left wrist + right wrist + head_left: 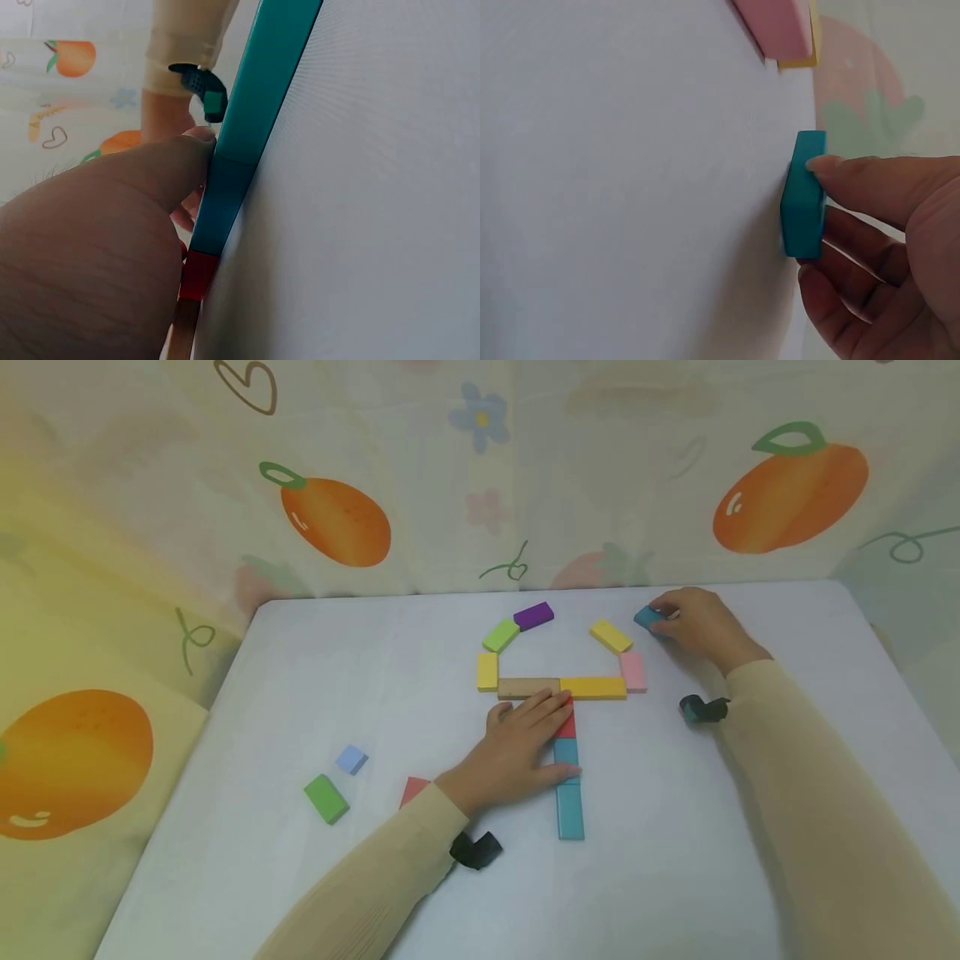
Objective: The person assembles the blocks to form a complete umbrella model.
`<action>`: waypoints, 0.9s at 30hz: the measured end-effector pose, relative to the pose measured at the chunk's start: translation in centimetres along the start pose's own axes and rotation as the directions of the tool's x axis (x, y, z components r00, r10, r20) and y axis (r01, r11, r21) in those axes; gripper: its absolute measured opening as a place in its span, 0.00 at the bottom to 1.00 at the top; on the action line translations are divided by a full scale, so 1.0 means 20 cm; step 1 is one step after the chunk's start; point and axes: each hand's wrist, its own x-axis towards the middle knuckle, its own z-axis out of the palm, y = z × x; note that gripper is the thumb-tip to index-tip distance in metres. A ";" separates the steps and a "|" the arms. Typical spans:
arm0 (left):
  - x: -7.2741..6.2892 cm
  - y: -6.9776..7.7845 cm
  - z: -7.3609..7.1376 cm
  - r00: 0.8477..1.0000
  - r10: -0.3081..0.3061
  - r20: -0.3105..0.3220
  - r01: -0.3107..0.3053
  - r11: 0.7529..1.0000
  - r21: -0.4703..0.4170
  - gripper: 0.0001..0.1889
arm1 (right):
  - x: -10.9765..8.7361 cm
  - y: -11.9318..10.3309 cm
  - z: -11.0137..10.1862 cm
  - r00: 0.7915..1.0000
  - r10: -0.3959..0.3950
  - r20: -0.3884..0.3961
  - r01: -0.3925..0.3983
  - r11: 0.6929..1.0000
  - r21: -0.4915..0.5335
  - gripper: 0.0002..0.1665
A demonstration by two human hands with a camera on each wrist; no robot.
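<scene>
Near the back right of the white table, my right hand [701, 625] pinches a blue block [802, 199] between thumb and fingers. My left hand [513, 756] rests with extended fingers across a column of blocks: a red block [569, 724], a blue block [566, 750] and a teal block [570, 812]. Above the column, a tan block [528, 689] and an orange-yellow block [592, 688] lie end to end. From their left end curve a yellow block [487, 672], a light green block [501, 635] and a purple block [534, 616]; on the right, a pink block [633, 672] and another yellow block [611, 635].
At the left of the table [300, 652] lie a green block [326, 799] and a small light blue block [352, 760]. A red piece [414, 789] shows partly behind the left sleeve. A patterned cloth [450, 485] hangs along the table's back edge.
</scene>
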 end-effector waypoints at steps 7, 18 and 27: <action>0.00 0.00 0.00 1.000 0.004 -0.002 -0.004 1.000 -0.015 0.49 | 0.10 -0.07 0.02 0.997 0.062 0.042 -0.065 0.996 0.062 0.27; -0.01 0.00 0.00 1.000 0.003 -0.004 -0.003 1.000 -0.023 0.49 | 0.20 -0.20 0.06 0.998 0.040 0.044 -0.044 0.995 0.084 0.26; -0.01 0.00 -0.02 1.000 -0.009 0.006 0.009 1.000 -0.019 0.49 | 0.23 -0.32 0.09 0.999 0.017 0.038 -0.021 0.995 0.095 0.25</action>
